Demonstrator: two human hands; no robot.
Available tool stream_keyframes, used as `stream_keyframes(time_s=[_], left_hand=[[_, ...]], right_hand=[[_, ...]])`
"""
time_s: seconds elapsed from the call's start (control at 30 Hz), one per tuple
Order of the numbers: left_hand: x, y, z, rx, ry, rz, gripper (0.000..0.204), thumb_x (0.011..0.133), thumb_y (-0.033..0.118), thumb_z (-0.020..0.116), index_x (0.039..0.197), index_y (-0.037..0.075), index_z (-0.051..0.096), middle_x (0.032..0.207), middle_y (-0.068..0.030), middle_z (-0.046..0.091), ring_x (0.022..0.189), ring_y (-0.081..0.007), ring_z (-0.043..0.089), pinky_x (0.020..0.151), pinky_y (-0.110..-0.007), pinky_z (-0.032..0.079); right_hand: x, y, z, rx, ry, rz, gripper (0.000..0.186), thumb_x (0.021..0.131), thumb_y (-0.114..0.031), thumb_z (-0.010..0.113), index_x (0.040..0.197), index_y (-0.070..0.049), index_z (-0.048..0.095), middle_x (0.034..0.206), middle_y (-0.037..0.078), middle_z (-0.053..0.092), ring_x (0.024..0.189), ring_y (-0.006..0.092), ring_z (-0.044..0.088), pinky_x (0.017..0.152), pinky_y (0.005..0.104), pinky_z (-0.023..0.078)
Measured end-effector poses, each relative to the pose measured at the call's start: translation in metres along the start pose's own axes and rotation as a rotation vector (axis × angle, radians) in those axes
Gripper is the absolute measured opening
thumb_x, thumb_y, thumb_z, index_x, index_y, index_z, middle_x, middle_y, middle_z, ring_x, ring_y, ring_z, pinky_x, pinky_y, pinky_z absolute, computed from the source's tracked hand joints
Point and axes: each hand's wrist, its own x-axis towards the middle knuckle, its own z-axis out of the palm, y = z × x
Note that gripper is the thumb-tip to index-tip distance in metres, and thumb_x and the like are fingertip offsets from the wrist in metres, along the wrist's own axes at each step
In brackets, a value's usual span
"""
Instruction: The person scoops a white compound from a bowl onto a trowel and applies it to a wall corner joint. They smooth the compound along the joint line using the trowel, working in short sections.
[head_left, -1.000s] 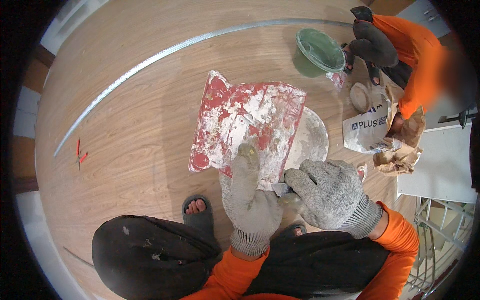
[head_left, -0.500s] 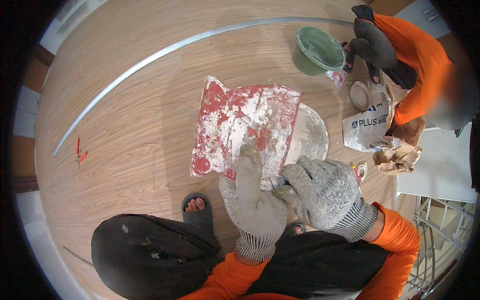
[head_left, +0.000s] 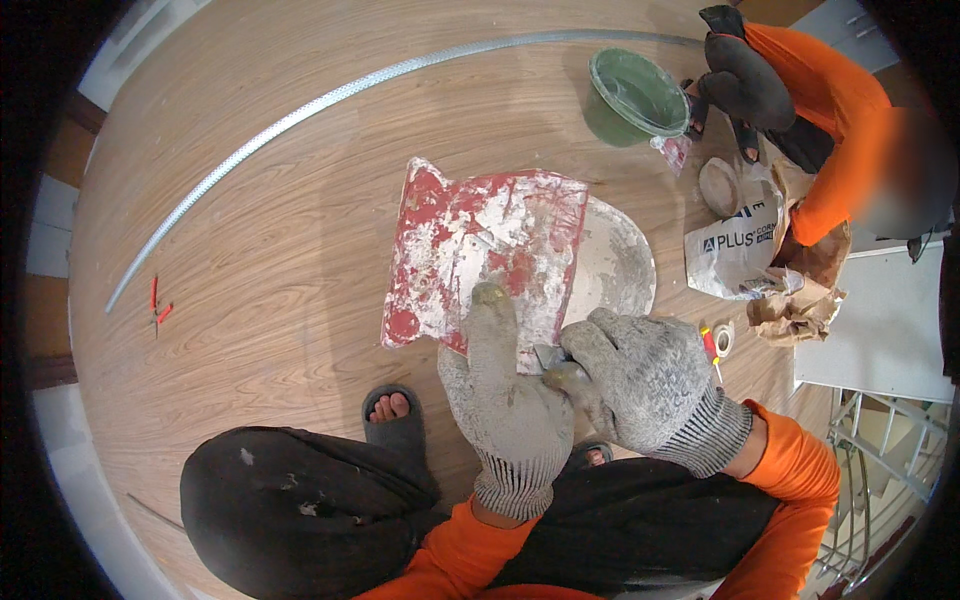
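Observation:
My left hand, in a grey knitted glove, grips the near edge of a flat red board with its thumb laid on top. White plaster crusts much of the board, whose far left corner sticks out. In my right hand, gloved the same way, is a small scraper. Only a bit of its metal blade shows, against the board's near right corner; the fist hides its handle. Behind the board, partly covered, a round plaster-coated pan rests on the floor.
A green bucket stands at the far right, near a crouching person in orange. This person reaches toward an opened paper sack. A long perforated metal strip lies across the floor. Red-handled tools lie left; a tape roll lies right.
The scraper and my right hand have shifted slightly up and left, showing more of the blade. The board has tilted a little. The other person's head and arm have moved slightly.

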Motion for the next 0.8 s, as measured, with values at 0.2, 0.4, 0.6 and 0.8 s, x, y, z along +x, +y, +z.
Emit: stream_keyframes(time_s=[0.2,0.4,0.6,0.8], left_hand=[[0.0,-0.008,-0.013,0.0,-0.046,0.006,0.045,0.105,0.014,0.053,0.148,0.001,0.047,0.152,-0.016,0.047,0.134,-0.023,0.047,0.1,-0.036,0.049],[-0.004,0.001,0.017,-0.098,0.06,-0.06,0.04,0.105,0.018,0.06,0.143,0.005,0.054,0.134,-0.0091,0.061,0.102,-0.0138,0.064,0.081,-0.032,0.054],[0.005,-0.02,-0.02,0.589,-0.194,0.394,0.054,0.1,0.0,0.053,0.152,-0.003,0.041,0.163,-0.0193,0.036,0.151,-0.0328,0.036,0.121,-0.047,0.036],[-0.002,-0.012,-0.004,0.202,0.02,0.031,0.049,0.1,0.007,0.063,0.146,-0.003,0.049,0.141,-0.0148,0.054,0.125,-0.0252,0.057,0.106,-0.039,0.048]], right_hand=[[0.007,-0.005,0.0,0.082,-0.031,0.039,0.035,0.1,-0.039,0.059,0.107,-0.006,0.065,0.09,0.017,0.069,0.075,0.0352,0.072,0.063,0.0487,0.057],[0.009,0.0,0.008,0.2,0.006,0.052,0.035,0.102,-0.038,0.055,0.109,-0.004,0.064,0.094,0.02,0.069,0.079,0.0384,0.071,0.066,0.0497,0.058],[0.003,0.006,0.005,0.029,-0.027,-0.071,0.033,0.098,-0.037,0.058,0.11,-0.007,0.064,0.098,0.015,0.07,0.081,0.0348,0.072,0.068,0.0482,0.058],[0.01,0.005,-0.004,0.04,-0.015,-0.073,0.034,0.098,-0.038,0.057,0.112,-0.008,0.064,0.096,0.014,0.07,0.081,0.0338,0.072,0.069,0.0474,0.058]])
